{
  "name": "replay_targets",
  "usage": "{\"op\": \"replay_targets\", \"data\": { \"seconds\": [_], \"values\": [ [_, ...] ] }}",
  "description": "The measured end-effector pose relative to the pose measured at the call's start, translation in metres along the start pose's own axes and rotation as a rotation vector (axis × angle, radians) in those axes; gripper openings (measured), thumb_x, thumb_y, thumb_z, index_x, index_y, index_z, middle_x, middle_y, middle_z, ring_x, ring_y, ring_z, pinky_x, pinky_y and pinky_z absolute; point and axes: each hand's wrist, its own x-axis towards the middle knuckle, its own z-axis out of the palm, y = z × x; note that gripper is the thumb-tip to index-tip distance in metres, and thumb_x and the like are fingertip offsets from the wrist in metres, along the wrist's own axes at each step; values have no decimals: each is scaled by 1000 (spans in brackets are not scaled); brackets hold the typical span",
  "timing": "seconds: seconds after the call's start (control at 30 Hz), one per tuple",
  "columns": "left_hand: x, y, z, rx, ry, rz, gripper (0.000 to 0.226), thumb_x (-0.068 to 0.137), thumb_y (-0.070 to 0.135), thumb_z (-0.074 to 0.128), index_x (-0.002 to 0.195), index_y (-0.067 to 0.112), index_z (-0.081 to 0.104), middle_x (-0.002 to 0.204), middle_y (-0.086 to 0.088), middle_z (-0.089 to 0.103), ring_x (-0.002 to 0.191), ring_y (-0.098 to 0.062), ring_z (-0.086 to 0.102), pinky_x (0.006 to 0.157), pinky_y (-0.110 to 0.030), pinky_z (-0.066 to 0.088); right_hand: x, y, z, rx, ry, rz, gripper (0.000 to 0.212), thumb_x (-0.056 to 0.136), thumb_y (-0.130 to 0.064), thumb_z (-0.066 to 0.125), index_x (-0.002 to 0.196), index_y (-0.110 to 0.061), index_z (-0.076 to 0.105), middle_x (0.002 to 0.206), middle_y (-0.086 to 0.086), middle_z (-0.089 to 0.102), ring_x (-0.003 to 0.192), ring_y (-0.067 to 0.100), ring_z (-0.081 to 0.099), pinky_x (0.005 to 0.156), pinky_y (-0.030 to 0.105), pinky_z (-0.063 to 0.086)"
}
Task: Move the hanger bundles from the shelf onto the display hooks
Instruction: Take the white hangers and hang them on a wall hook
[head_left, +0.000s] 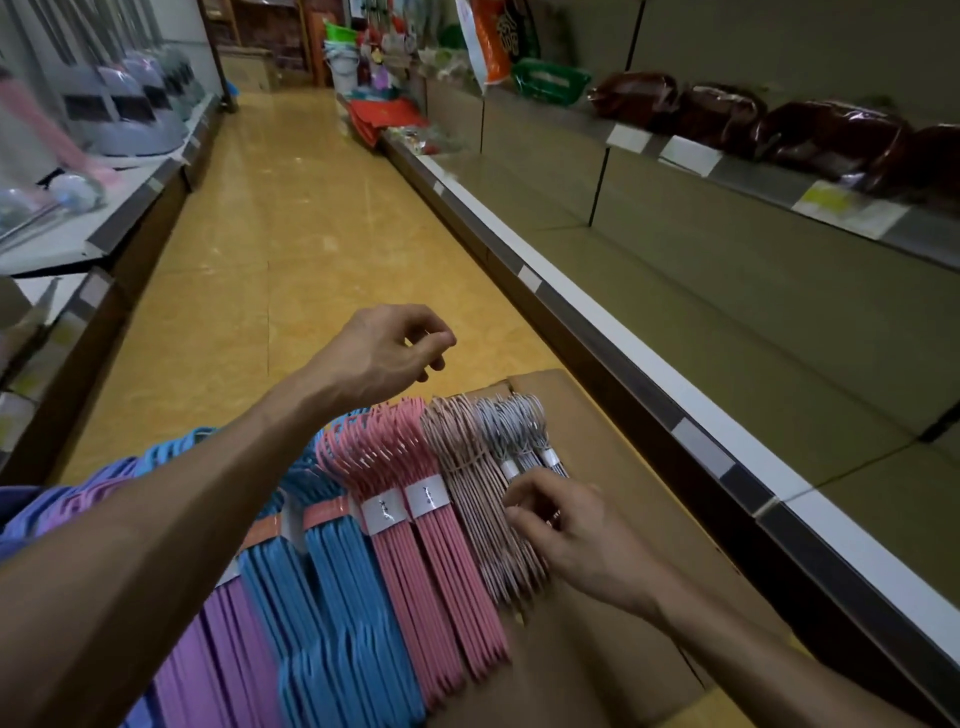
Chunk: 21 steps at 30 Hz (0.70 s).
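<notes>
At 9 o'clock of the view runs the left shelving (104, 228), stocked with grey and lilac plastic goods too blurred to name. No display hooks can be made out anywhere in the view.

Your left hand (384, 351) hangs above the floor just past the far ends of the bundles, at about 12 o'clock from the pink ones. Its fingers are loosely curled with thumb and fingertips close together. Nothing visible is held in it.

Below your left forearm, the hanger bundles lie side by side on a cardboard box (597, 649), fanned from 7 o'clock to 1 o'clock, hook ends pointing away from you. In order they are:
1. purple bundles (218, 660);
2. blue bundles (332, 587);
3. pink bundles (431, 561), each banded with a white label;
4. a pale pink wire bundle (467, 478);
5. grey wire bundles (514, 431) at the far right of the row.

Your right hand (566, 535) rests on the right end of the row. Its curled fingers lie on the pale pink and grey wire bundles. Whether they have closed round one cannot be told, because the fingertips are blurred.

At 3 o'clock the right shelving (649, 343) shows bare lower levels and dark red packets (727, 114) higher up.

Progress, as a judgement: no bundle is lifted and none is seen hung. The whole row appears to remain to be moved. The step in hand is selecting a bundle at the right end.
</notes>
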Motion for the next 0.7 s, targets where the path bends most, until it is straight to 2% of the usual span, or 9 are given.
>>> {"op": "replay_targets", "data": {
  "seconds": [0.1,0.2,0.27,0.33,0.47,0.57,0.7],
  "values": [
    [13,1,18,87,-58,17,24,101,32,51,115,18,65,100,4,69,91,-12,65,79,-29,53,3,27,-6,-7,49,101,9,98,-33,56,104,-28,61,90,-13,62,84,2,59,68,20,49],
    [31,-1,41,224,-181,22,29,100,35,51,122,18,60,113,1,63,97,-12,59,78,-22,47,13,57,-10,10,80,247,12,97,-36,57,108,-33,57,95,-14,59,87,2,58,67,15,45],
    [45,-3,57,295,-240,27,32,99,36,53,126,18,57,120,-2,61,100,-13,57,80,-22,46,23,74,-10,31,91,331,19,94,-37,61,112,-35,53,102,-14,57,92,7,58,75,22,50],
    [59,-5,71,350,-285,26,36,98,35,56,129,18,54,125,-4,59,104,-15,56,84,-26,47,32,88,-11,39,92,402,34,92,-38,64,123,-33,50,115,-13,53,103,9,56,90,34,54],
    [85,-15,100,550,-410,-31,44,95,34,60,135,22,46,129,-6,56,109,-22,56,91,-39,51,49,110,-6,-1,75,487,75,84,-46,71,147,-28,33,146,-3,41,132,19,43,108,47,44],
    [94,-24,117,653,-482,-78,49,93,30,61,138,24,42,124,-7,56,101,-25,59,83,-41,54,60,122,2,-18,25,516,94,81,-51,72,154,-26,20,156,2,28,141,23,33,113,49,36],
    [100,-32,123,604,-446,-66,48,90,22,68,134,25,49,120,-8,60,95,-24,62,79,-41,57,66,131,15,-55,-20,511,103,79,-56,72,156,-25,11,158,3,22,143,23,26,116,45,31]
  ]
}}
